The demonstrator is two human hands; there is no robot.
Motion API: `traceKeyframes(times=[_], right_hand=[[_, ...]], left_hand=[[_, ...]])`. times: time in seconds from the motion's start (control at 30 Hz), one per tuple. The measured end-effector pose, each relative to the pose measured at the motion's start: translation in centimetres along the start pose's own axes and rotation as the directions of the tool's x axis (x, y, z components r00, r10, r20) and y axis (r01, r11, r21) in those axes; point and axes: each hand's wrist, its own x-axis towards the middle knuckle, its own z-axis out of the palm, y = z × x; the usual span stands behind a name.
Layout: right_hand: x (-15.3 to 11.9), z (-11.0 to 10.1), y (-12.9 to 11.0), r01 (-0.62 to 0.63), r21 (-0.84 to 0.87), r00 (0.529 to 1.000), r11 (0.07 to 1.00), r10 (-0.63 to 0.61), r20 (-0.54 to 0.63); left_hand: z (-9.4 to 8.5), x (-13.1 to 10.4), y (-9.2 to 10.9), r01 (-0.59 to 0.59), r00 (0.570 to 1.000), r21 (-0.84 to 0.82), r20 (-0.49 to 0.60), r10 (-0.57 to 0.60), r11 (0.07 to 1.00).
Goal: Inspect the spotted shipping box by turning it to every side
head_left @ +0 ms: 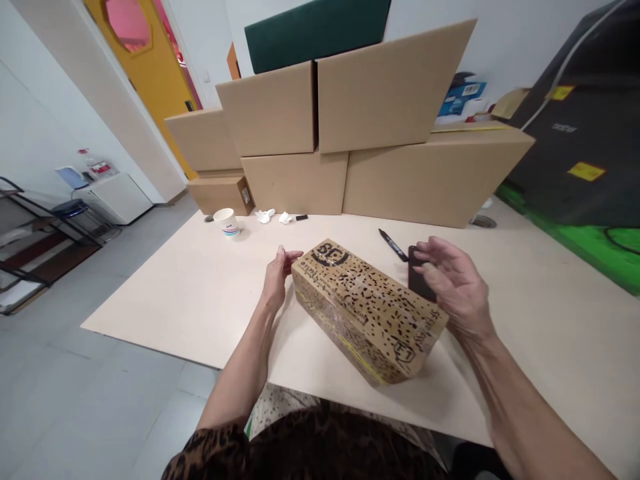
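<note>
A long cardboard parcel (365, 308) with black printed marks and clear tape lies slantwise on the pale table (190, 293). My left hand (278, 275) rests flat against its far left end, fingers extended. My right hand (450, 283) hovers just above and beside the parcel's right end, fingers spread and curled, holding nothing. A dark flat object (417, 277), perhaps a phone, lies on the table behind that hand, partly hidden. A black marker pen (393, 245) lies just beyond it.
Several large cardboard boxes (350, 140) are stacked along the table's far edge. A paper cup (227, 221), crumpled tissues (273, 216) and a small black cap (301, 217) sit before them. A dark case (585, 133) stands at right, shelving (30, 247) at left.
</note>
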Motion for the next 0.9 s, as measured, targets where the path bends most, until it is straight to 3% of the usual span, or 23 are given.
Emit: traceKeyframes(times=[0.07, 0.13, 0.27, 0.37, 0.43, 0.53, 0.7, 0.8, 0.9], right_hand=[[0.2, -0.4, -0.2, -0.057, 0.067, 0.997, 0.996, 0.053, 0.058], [0.1, -1.3, -0.7, -0.094, 0.134, 0.974, 0.987, 0.064, 0.217], [-0.7, -3.0, -2.2, -0.165, 0.057, 0.865, 0.985, 0.117, 0.489], [-1.2, -3.1, -2.4, -0.205, -0.051, 0.831, 0.977, 0.202, 0.518], [-1.4, -2.5, -2.0, -0.198, -0.042, 0.864, 0.979, 0.195, 0.464], [-1.6, -1.1, -0.9, -0.19, 0.041, 0.921, 0.981, 0.164, 0.353], [-1.6, 0.8, 0.6, -0.2, 0.124, 0.971, 0.972, 0.18, 0.159], [-1.6, 1.2, 1.6, -0.194, 0.103, 0.964, 0.976, 0.17, 0.205], [-1.8, 1.3, 2.8, -0.221, 0.048, 0.935, 0.974, 0.198, 0.294]], left_hand=[[-0.2, -0.2, 0.7, 0.079, 0.996, -0.079, 0.047, -0.075, 0.994], [-0.5, -0.8, 1.7, 0.141, 0.974, -0.147, 0.2, -0.111, 0.979], [-1.5, -2.2, 3.0, 0.15, 0.861, -0.157, 0.507, -0.05, 0.976], [-1.5, -2.6, 3.2, 0.185, 0.791, -0.071, 0.602, -0.106, 0.98], [-1.1, -2.6, 2.9, 0.195, 0.795, -0.031, 0.59, -0.139, 0.98], [-0.5, -2.4, 2.2, 0.183, 0.834, -0.038, 0.536, -0.135, 0.982], [0.6, -2.2, 1.5, 0.216, 0.913, -0.227, 0.393, -0.113, 0.95], [0.9, -1.9, 1.5, 0.249, 0.944, -0.346, 0.295, -0.147, 0.905], [0.8, -1.4, 1.6, 0.322, 0.94, -0.412, 0.246, -0.236, 0.852]])
